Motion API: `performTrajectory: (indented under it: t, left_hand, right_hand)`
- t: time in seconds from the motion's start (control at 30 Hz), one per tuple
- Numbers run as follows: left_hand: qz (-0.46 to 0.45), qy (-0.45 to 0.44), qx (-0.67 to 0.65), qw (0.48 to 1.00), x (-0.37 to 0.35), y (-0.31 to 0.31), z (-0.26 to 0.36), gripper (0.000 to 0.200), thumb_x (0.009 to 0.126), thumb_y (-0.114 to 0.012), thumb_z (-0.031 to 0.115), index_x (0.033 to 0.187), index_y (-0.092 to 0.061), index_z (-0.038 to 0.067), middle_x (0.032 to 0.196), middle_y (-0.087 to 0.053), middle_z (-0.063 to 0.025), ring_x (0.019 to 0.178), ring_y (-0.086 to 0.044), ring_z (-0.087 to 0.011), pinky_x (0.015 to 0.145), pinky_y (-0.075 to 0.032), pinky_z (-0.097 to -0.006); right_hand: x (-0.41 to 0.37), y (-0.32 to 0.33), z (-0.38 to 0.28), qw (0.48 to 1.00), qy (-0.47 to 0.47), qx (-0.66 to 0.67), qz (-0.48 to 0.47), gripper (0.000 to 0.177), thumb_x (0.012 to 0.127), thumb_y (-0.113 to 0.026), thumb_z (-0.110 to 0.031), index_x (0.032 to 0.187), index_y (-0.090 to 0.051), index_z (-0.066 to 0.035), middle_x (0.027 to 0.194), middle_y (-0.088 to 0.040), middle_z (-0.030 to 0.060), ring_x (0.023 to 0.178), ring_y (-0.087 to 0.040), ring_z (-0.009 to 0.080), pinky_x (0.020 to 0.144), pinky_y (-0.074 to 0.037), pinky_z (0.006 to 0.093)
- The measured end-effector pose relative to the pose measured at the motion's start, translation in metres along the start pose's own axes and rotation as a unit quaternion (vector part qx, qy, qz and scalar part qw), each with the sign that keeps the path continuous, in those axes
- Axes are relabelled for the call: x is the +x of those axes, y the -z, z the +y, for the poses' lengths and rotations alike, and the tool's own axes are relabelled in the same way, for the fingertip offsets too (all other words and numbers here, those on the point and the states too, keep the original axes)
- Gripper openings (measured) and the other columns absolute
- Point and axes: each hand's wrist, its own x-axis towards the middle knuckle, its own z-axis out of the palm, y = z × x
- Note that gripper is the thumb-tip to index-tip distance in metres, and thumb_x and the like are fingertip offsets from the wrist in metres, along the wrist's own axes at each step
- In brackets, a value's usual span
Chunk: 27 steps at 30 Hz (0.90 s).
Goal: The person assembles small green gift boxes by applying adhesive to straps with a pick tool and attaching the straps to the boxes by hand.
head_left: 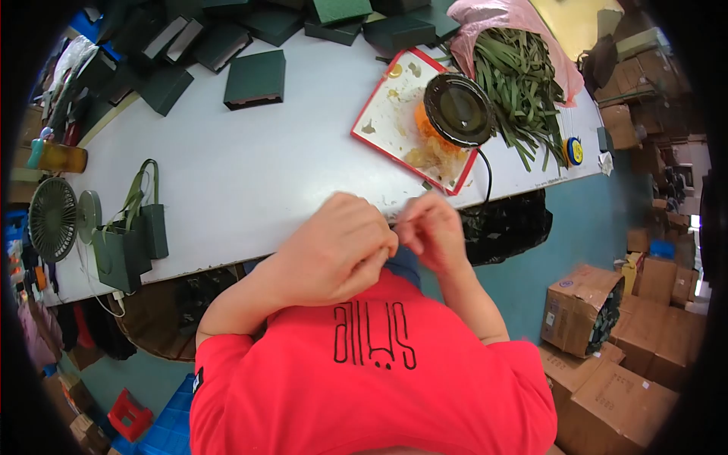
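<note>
My left hand (341,239) is closed in front of my chest at the table's near edge, its fingers curled under and the fingertips turned toward the other hand. Just to its right, my right hand (436,231) has its fingers bent in a pinch, slightly smeared by motion. Whatever lies between the fingertips is hidden or too small to name. Beyond the hands, a dark round pot (459,110) with glossy liquid and an orange, glue-crusted side sits on a stained white board (387,106) with a red edge.
Dark green boxes (255,79) crowd the far side of the white table (303,136). Green ribbon strips (519,83) spill from a pink bag (497,15). Left stand small green bags (121,254) and a fan (53,220). A cord hangs from the pot; cartons (622,406) fill the right.
</note>
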Motion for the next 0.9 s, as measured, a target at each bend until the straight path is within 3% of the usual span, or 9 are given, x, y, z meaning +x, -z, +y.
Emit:
performTrajectory:
  t: [0.17,0.3,0.4,0.5,0.57,0.63,0.77,0.8,0.9]
  left_hand:
    - [0.001,0.054,0.022,0.998,-0.004,0.000,-0.016,0.026,0.076,-0.081,0.013,0.087,-0.057,0.009,0.086,-0.058,-0.0053,0.083,-0.058,-0.0268,0.079,-0.044,-0.0366]
    - [-0.021,0.039,0.116,0.992,-0.007,0.033,-0.038,0.014,0.086,-0.068,0.006,0.099,-0.064,0.005,0.097,-0.066,-0.0093,0.089,-0.060,-0.0285,0.084,-0.045,-0.0384]
    - [0.125,0.104,0.245,0.956,0.003,0.060,-0.075,0.017,0.089,-0.060,0.002,0.104,-0.066,0.004,0.104,-0.068,-0.0133,0.095,-0.062,-0.0323,0.087,-0.046,-0.0394]
    - [0.207,0.040,0.293,0.933,0.023,0.097,-0.140,0.021,0.092,-0.061,0.011,0.111,-0.066,0.005,0.120,-0.067,-0.0141,0.117,-0.059,-0.0350,0.101,-0.043,-0.0403]
    - [0.148,0.069,0.462,0.872,0.021,0.108,-0.163,0.033,0.095,-0.059,0.024,0.124,-0.065,0.010,0.137,-0.059,-0.0108,0.131,-0.047,-0.0354,0.106,-0.039,-0.0431]
    - [0.103,0.153,0.451,0.873,0.010,0.109,-0.189,0.041,0.094,-0.060,0.033,0.131,-0.062,0.013,0.145,-0.052,-0.0066,0.134,-0.043,-0.0372,0.105,-0.041,-0.0455]
    - [0.035,0.258,0.476,0.840,0.006,0.101,-0.164,0.057,0.092,-0.062,0.046,0.140,-0.056,0.017,0.151,-0.046,-0.0053,0.133,-0.042,-0.0402,0.101,-0.045,-0.0465]
    - [0.026,0.321,0.440,0.838,0.013,0.097,-0.140,0.066,0.088,-0.065,0.052,0.138,-0.056,0.009,0.152,-0.045,-0.0078,0.127,-0.047,-0.0390,0.099,-0.047,-0.0458]
    - [0.038,0.328,0.405,0.853,0.005,0.089,-0.127,0.078,0.084,-0.068,0.054,0.137,-0.052,-0.001,0.151,-0.044,-0.0134,0.120,-0.054,-0.0392,0.096,-0.049,-0.0454]
  right_hand:
    - [-0.011,0.023,-0.029,0.977,0.137,-0.066,0.148,0.017,0.102,-0.053,-0.012,0.110,-0.062,0.000,0.081,-0.064,0.0098,0.050,-0.044,0.0076,0.049,-0.037,0.0217]
    - [-0.015,0.042,-0.056,0.927,0.181,-0.120,0.306,0.010,0.101,-0.056,-0.009,0.101,-0.062,0.000,0.072,-0.059,0.0045,0.048,-0.038,0.0058,0.045,-0.028,0.0202]
    - [-0.018,0.056,-0.075,0.909,0.234,-0.099,0.331,0.018,0.104,-0.054,-0.016,0.089,-0.055,-0.006,0.058,-0.042,-0.0027,0.047,-0.032,0.0058,0.044,-0.026,0.0221]
    - [-0.025,0.083,-0.082,0.880,0.248,-0.055,0.402,0.021,0.104,-0.053,-0.018,0.087,-0.053,-0.007,0.060,-0.043,-0.0026,0.049,-0.034,0.0061,0.045,-0.027,0.0222]
    - [-0.029,0.105,-0.085,0.831,0.179,-0.243,0.468,0.017,0.102,-0.059,-0.019,0.101,-0.063,-0.003,0.075,-0.059,0.0008,0.066,-0.051,0.0078,0.061,-0.043,0.0230]
    - [-0.027,0.093,-0.100,0.771,0.135,-0.416,0.463,0.022,0.099,-0.063,-0.018,0.112,-0.066,-0.001,0.094,-0.069,0.0053,0.080,-0.058,0.0087,0.075,-0.047,0.0236]
    - [-0.054,0.099,-0.143,0.951,0.094,-0.127,0.265,0.028,0.097,-0.064,-0.016,0.118,-0.064,0.002,0.112,-0.070,0.0096,0.092,-0.066,0.0126,0.078,-0.053,0.0264]
    - [-0.052,0.110,-0.148,0.906,0.039,-0.233,0.350,0.025,0.097,-0.065,-0.018,0.113,-0.066,0.001,0.113,-0.070,0.0097,0.086,-0.068,0.0151,0.071,-0.054,0.0291]
    - [-0.029,0.130,-0.132,0.480,0.144,-0.730,0.465,0.019,0.092,-0.070,-0.016,0.103,-0.070,0.000,0.095,-0.072,0.0045,0.072,-0.063,0.0120,0.064,-0.049,0.0266]
